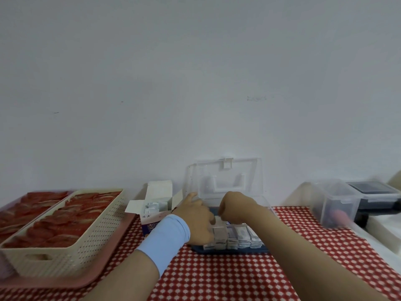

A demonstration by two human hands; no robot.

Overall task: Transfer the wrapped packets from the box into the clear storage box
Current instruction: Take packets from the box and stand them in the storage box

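Surface: red tablecloth (pixel 217 276) with a small white pattern, running back to a pale wall (pixel 195 72).
Wrapped packets: white wrapped packets (pixel 242 235) stand on edge in a close row across the front of the clear storage box, touching one another.
Clear storage box: the clear storage box (pixel 230 250) sits at the middle of the cloth. It has a dark blue floor, and its see-through lid stands upright at the back, close to the wall.
Left hand: the left hand (pixel 195 220) reaches into the box from the left, its fingers bent round the left end of the packet row.
Right hand: the right hand (pixel 236 207) hangs over the row just beside the left, knuckles up and fingers curled down. Blur hides whether they pinch a packet.
Cardboard box: the cardboard box (pixel 152 222) stands just left of the clear one, partly behind the left wrist. Its flaps are open and more white packets show inside.
Wristband: a light blue wristband (pixel 165 237) wraps the left wrist.
Basket: a cream perforated basket (pixel 65 257) at the left holds flat red pieces.
Tray: a pink tray (pixel 104 272) lies under the basket, with more red pieces behind it.
Far right: a clear lidded tub (pixel 334 205) stands beside a dark container (pixel 373 192), both blurred.
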